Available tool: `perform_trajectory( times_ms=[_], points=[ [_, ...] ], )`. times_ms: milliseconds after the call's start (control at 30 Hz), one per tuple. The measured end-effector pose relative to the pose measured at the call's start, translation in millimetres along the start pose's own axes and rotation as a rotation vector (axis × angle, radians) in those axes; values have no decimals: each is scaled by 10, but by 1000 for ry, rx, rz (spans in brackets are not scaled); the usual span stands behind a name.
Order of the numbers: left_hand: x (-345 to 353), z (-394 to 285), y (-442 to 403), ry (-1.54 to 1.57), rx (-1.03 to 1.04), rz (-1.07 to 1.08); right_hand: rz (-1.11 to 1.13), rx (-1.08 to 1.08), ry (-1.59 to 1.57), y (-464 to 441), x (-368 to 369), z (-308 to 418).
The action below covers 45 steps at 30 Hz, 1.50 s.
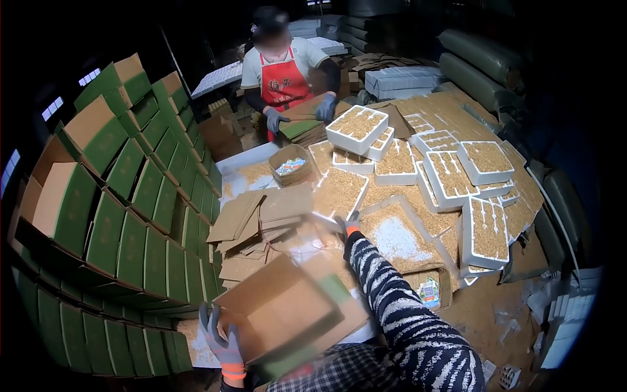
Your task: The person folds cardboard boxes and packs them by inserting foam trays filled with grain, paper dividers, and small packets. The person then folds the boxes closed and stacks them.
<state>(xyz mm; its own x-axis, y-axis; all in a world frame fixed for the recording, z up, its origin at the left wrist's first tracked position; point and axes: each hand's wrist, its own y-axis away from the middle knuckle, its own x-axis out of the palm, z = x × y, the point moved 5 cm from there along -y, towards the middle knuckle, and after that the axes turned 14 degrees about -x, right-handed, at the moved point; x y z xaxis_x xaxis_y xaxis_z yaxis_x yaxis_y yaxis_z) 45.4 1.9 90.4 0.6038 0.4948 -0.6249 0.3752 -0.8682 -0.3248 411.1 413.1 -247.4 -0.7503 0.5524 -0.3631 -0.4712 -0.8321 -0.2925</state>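
Observation:
My left hand (223,340), in a grey glove with an orange cuff, grips the left side of an open cardboard box (281,307). The box has brown inner walls and green outer faces, and it tilts in front of me. Farther out, my right hand (350,224), gloved the same way, is closed at the near corner of a white foam tray (339,193). Yellowish grains or shavings fill that tray. Flat brown cardboard pieces (245,219) lie between my two hands. Part of my right hand's fingers is hidden against the tray.
Green cardboard boxes (134,242) are stacked high on the left. More filled foam trays (483,160) are piled at the right. A co-worker in a red apron (285,83) handles cardboard across the table. Small boxes of colourful packets (429,291) stand on the table.

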Motion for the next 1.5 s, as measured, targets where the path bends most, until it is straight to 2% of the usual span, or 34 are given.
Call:
perform_trajectory(
  times_ms=[33,67,100,133,167,200,233,267,300,367,500,533,567,633,667,700,767,833,867,967,1000,1033,1100,1167,1200,1267,1300,1367,1400,1433,1500],
  points=[
    [-86,155,14,94,-169,-187,26,215,-320,116,-260,256],
    [-71,337,39,299,-379,-84,53,436,-636,250,-413,391],
    [-100,356,54,297,-384,-91,-50,393,-827,235,-613,425],
    [-62,386,81,370,-444,9,-130,356,-808,195,-785,286],
    [-13,408,115,448,-503,111,-107,392,-869,260,-1211,472],
    [2,390,130,441,-505,155,-52,376,-736,192,-1593,427],
    [22,387,119,450,-513,150,-38,391,-867,251,-1962,553],
    [80,377,88,501,-475,193,80,323,-605,188,-2383,635],
    [146,399,86,551,-437,236,163,330,-530,180,-2752,850],
    [354,655,35,513,-447,267,193,319,-583,202,-3299,1385],
    [733,436,-314,480,-275,300,371,232,-666,-10,-3859,2100],
    [831,378,-374,488,-265,303,433,216,-652,-158,-3901,2125],
    [935,339,-424,498,-252,305,513,175,-632,-101,-3897,2619],
    [1215,424,-501,476,-237,279,662,72,-536,-154,-3838,2970],
    [1374,524,-541,570,-261,260,749,2,-487,-154,-3729,3130],
    [1433,571,-565,663,-286,237,837,-69,-439,-117,-3577,3314],
    [1309,455,-538,563,-257,221,1045,-159,-263,81,-3269,3825],
    [1276,302,-408,826,-403,355,1203,-185,-11,124,-2872,3868],
    [1260,186,-353,959,-469,424,1339,-150,-27,215,-2679,3905],
    [972,-217,-278,1229,-601,560,1522,-116,95,639,-2234,4083],
    [772,-405,-286,1273,-702,575,1558,-41,81,762,-2103,4081],
    [769,-245,-323,1241,-733,596,1590,38,69,864,-2002,4041],
    [765,77,-399,1176,-793,640,1625,-170,-21,875,-1744,3740],
    [1098,866,-658,1290,-602,626,1632,-340,9,769,-1555,3385],
    [1228,1127,-815,998,-455,594,1631,-334,14,810,-1551,3451],
    [1568,1876,-1146,73,-210,378,1608,-514,604,855,-1563,3546],
    [1571,1901,-1183,75,-209,382,1541,-712,634,896,-1548,3564],
    [1597,1927,-1295,-729,-110,285,1449,-836,828,966,-1436,3360],
    [1622,1975,-1351,-728,-104,287,1349,-885,755,993,-1419,3233],
    [1701,2046,-1395,-751,-79,350,1367,-949,894,1065,-1416,3308],
    [1823,2146,-1409,-756,-22,442,1083,-1268,920,1177,-1300,2995]
  ],
)
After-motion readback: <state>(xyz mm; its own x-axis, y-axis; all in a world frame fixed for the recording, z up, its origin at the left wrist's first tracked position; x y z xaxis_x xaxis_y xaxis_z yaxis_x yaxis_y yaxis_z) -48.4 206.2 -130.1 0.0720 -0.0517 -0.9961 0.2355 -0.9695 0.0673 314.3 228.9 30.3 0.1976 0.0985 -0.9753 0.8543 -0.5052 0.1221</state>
